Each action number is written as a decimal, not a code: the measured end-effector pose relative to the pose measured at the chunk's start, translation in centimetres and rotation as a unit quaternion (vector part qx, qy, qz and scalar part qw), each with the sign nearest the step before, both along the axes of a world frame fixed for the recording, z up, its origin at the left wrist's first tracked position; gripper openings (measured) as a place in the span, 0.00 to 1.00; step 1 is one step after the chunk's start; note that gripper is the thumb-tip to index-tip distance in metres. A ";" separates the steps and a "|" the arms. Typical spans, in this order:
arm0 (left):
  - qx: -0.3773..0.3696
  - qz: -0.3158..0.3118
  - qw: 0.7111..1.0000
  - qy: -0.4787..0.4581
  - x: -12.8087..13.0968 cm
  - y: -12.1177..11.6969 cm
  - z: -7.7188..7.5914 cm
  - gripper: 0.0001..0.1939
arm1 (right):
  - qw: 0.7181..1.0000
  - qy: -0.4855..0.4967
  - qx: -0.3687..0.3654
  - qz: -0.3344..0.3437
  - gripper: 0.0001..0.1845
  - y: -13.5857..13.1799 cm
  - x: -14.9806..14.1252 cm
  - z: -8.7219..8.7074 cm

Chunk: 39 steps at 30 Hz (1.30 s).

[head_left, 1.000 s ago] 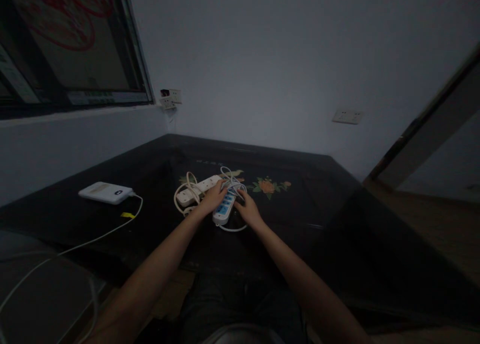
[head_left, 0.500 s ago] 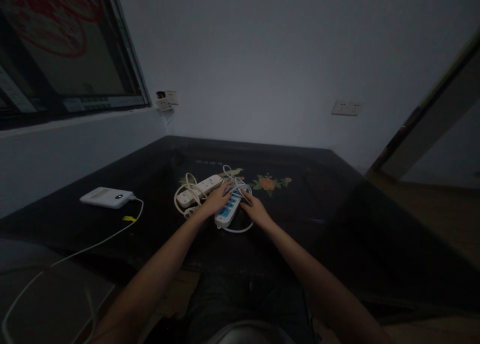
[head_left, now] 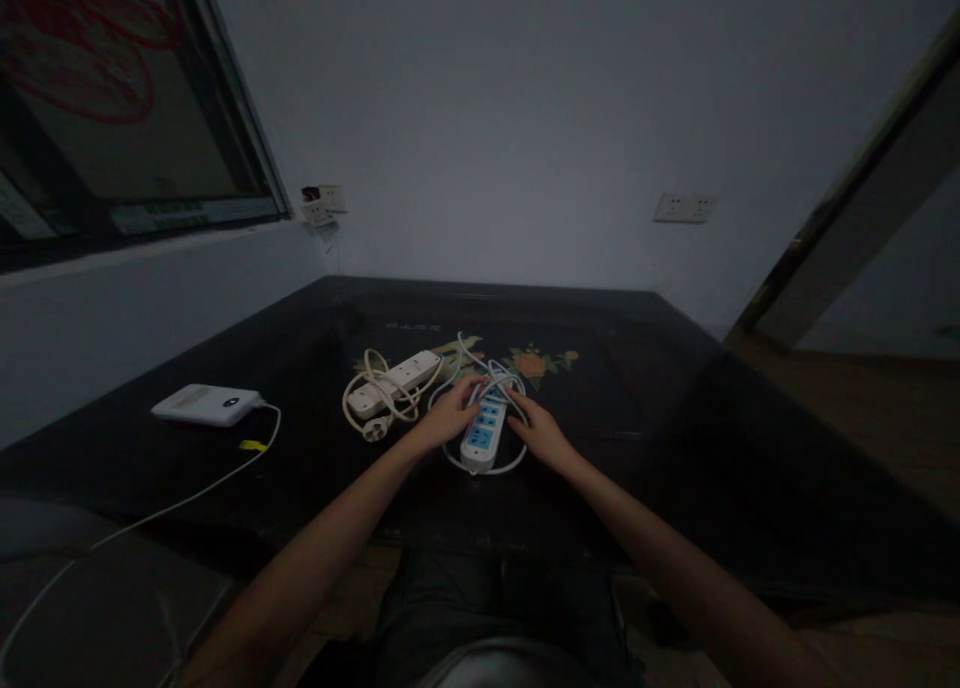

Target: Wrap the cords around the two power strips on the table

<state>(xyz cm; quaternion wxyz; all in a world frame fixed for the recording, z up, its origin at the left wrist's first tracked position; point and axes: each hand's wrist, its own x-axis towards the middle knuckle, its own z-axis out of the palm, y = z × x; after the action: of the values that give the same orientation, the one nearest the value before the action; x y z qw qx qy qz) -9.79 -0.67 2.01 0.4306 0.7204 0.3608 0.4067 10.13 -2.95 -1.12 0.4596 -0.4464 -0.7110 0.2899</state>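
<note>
Flanking a blue-faced power strip [head_left: 482,438] and its white cord [head_left: 504,379], the left hand [head_left: 452,412] and right hand [head_left: 543,434] curve inward, whether pinching cannot be told.

The room is dim. A dark, glossy desk [head_left: 637,398] with a painted orange flower [head_left: 530,365] stands against a pale wall [head_left: 495,118]. A double socket plate [head_left: 684,208] sits on the wall above the desk's right side; more sockets [head_left: 331,199] cluster near a dark-framed window [head_left: 172,118] with red patterns [head_left: 67,8], upper left. Brownish floor [head_left: 847,403] shows at right.
</note>
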 end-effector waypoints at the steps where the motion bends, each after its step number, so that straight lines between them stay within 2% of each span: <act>1: 0.007 -0.012 1.000 -0.005 0.2 -0.1 -0.1 0.23 | 1.000 -0.003 0.002 0.004 0.30 -0.2 0.4 -0.1; 6: 0.021 -0.043 0.999 0.005 0.9 -1.0 0.3 0.22 | 1.000 -0.001 0.004 0.013 0.30 -1.1 2.0 -0.2; 12: 0.078 -0.016 0.988 0.129 2.0 -2.8 1.1 0.23 | 0.999 -0.026 0.009 0.021 0.32 -2.8 4.0 0.2; 15: 0.099 -0.025 0.981 0.167 3.2 -3.9 1.6 0.24 | 0.998 -0.050 0.017 0.016 0.32 -3.8 5.6 0.3; 19: 0.125 -0.043 0.975 0.179 5.0 -5.0 2.1 0.24 | 0.998 -0.066 0.015 0.014 0.31 -5.0 7.8 0.4; 23: 0.128 -0.050 0.980 0.146 5.9 -5.4 2.0 0.23 | 0.998 -0.065 0.010 0.010 0.30 -5.7 8.6 0.3; 28: 0.099 -0.067 0.989 0.082 5.1 -4.7 1.5 0.21 | 0.997 -0.069 0.024 -0.004 0.29 -6.0 8.1 0.3; 31: 0.082 -0.017 0.995 0.046 3.9 -3.4 1.5 0.19 | 0.995 -0.085 0.045 -0.026 0.26 -6.0 8.1 0.7; 35: 0.070 0.069 0.995 -0.012 2.2 -1.2 1.6 0.14 | 0.987 -0.095 0.074 -0.106 0.15 -6.2 8.9 1.6; 39: 0.060 0.065 0.996 -0.022 1.9 -0.6 1.3 0.11 | 0.981 -0.094 0.087 -0.148 0.12 -6.4 9.6 2.7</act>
<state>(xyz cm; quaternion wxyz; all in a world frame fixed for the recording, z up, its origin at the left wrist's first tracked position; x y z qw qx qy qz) -7.85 -1.23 3.33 0.3667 0.7107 0.3723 0.4709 19.73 -9.31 1.54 0.4657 -0.5300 -0.6997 0.1124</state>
